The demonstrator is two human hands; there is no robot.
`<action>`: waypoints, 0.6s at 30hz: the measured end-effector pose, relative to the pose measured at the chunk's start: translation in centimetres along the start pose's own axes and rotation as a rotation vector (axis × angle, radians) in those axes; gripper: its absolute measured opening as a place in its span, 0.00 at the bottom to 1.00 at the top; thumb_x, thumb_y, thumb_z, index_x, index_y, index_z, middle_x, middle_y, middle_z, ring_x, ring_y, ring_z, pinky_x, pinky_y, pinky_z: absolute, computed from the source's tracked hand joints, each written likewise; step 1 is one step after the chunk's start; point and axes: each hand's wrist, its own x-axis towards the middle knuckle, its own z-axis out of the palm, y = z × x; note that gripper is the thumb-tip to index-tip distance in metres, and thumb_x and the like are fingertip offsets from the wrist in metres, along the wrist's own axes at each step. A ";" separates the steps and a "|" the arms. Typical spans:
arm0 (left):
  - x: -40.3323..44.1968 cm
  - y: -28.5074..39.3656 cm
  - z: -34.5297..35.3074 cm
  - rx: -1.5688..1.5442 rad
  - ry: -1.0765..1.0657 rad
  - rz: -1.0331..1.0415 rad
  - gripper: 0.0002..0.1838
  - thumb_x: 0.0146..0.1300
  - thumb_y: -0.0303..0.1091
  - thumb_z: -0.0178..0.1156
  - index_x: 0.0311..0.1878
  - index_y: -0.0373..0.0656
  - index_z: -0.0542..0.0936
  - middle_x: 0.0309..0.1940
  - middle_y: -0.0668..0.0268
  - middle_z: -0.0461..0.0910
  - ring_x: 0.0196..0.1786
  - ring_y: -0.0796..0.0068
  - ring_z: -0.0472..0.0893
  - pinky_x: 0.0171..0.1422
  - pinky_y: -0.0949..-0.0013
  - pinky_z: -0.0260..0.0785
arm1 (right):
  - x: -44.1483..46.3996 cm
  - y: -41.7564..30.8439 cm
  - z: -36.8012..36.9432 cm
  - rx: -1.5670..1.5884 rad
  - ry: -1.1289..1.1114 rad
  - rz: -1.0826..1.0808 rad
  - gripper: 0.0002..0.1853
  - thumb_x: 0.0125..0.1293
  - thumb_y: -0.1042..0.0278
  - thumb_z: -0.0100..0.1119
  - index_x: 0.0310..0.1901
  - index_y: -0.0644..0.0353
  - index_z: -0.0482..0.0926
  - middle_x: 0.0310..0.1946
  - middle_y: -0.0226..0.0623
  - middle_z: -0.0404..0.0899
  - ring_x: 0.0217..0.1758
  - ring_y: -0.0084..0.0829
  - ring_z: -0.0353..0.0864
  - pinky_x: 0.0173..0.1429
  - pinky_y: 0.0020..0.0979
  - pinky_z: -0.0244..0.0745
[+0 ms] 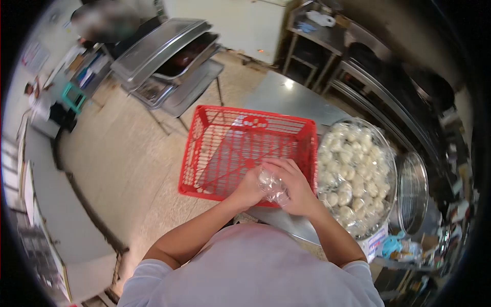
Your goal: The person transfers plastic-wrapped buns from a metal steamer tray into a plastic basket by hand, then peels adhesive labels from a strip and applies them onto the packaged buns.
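Observation:
Between my two hands, over the near side of a red plastic crate, is a clear plastic bag [274, 188] with round white balls inside. My left hand [249, 190] grips it from the left, fingers curled against the plastic. On the other side my right hand [296, 188] closes around the bag, its fingers bent over the top. The slatted red crate [309, 146] stands on a metal table, and its grid floor shows. Right beside it, a large round tray is heaped with clear bags of similar white balls [353, 171]; what the balls are made of I cannot tell.
The steel table [291, 97] extends beyond the crate. Another round metal pan [413, 197] is at the right. Farther off are a lidded metal chafing unit [158, 53], a dark cooking range [378, 87] and a person [48, 107] at the far left. A long low counter [66, 204] runs down the left.

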 end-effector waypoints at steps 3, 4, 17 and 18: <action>-2.4 -0.2 -2.9 -0.341 -0.025 -0.207 0.20 0.74 0.36 0.65 0.66 0.45 0.77 0.59 0.66 0.83 0.61 0.69 0.84 0.64 0.60 0.80 | 1.1 -1.7 2.1 0.012 -0.039 -0.054 0.44 0.54 0.64 0.80 0.73 0.62 0.71 0.69 0.53 0.71 0.69 0.55 0.73 0.74 0.50 0.72; -3.3 -0.1 -4.0 -0.423 -0.055 -0.261 0.18 0.77 0.38 0.61 0.67 0.47 0.77 0.60 0.66 0.82 0.64 0.69 0.83 0.66 0.59 0.80 | 1.6 -1.6 2.9 0.003 -0.089 -0.084 0.50 0.48 0.61 0.85 0.74 0.62 0.70 0.68 0.54 0.69 0.69 0.57 0.72 0.72 0.48 0.74; -10.2 -1.2 -21.9 0.782 0.892 0.075 0.33 0.75 0.52 0.66 0.71 0.34 0.76 0.57 0.49 0.86 0.56 0.57 0.87 0.60 0.58 0.79 | 11.3 7.2 22.3 0.365 -0.390 0.371 0.21 0.68 0.56 0.68 0.56 0.63 0.85 0.48 0.54 0.88 0.52 0.53 0.89 0.59 0.45 0.82; -9.2 -4.6 -23.4 0.680 0.836 0.102 0.31 0.78 0.50 0.63 0.71 0.33 0.76 0.52 0.50 0.88 0.53 0.58 0.87 0.59 0.58 0.79 | 11.4 8.7 24.9 0.350 -0.492 0.375 0.18 0.68 0.57 0.67 0.51 0.62 0.87 0.49 0.53 0.88 0.52 0.51 0.89 0.58 0.42 0.82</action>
